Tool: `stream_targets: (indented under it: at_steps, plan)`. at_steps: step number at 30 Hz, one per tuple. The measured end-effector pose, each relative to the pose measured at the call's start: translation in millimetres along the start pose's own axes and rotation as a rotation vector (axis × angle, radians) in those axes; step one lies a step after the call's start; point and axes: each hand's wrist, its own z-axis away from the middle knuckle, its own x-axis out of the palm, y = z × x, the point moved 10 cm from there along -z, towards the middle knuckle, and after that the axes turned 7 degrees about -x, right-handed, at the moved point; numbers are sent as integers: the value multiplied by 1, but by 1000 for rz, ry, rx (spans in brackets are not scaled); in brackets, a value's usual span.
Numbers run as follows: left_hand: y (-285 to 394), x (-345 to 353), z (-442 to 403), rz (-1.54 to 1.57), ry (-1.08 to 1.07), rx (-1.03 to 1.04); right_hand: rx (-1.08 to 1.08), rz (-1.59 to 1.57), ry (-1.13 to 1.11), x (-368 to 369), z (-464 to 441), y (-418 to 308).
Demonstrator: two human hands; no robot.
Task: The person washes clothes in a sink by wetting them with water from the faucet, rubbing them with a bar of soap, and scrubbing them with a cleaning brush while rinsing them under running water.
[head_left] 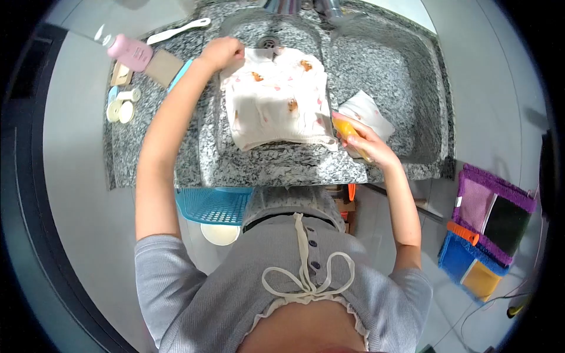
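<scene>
Garment (pixel 276 109) lies spread across the stone sink (pixel 406 70), seemingly being steadied: left hand (pixel 223 53) clenched beside its upper corner (any pinch is hidden), right hand (pixel 371 146) grasping a yellow-orange object (pixel 346 127). Shifting fabric calls for even tension.

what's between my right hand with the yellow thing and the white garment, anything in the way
Nothing visible stands between the right hand, holding the yellow item, and the white garment. The smaller white cloth lies beside the hand, on the side away from the garment.
</scene>
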Motion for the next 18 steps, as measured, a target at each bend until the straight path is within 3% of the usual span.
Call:
stream_targets:
  at_steps: [5, 11, 14, 18]
  plan:
    - [-14, -73, 65, 126, 100, 51, -31, 48, -96, 9, -23, -1]
    - [-55, -132, 202, 410, 243, -226, -86, -8, -205, 29, -49, -12]
    - [-83, -99, 276, 783, 240, -479, -86, 16, -226, 41, -58, -13]
    - [-120, -12, 371, 851, 282, -758, -83, 65, -248, 57, -66, -15]
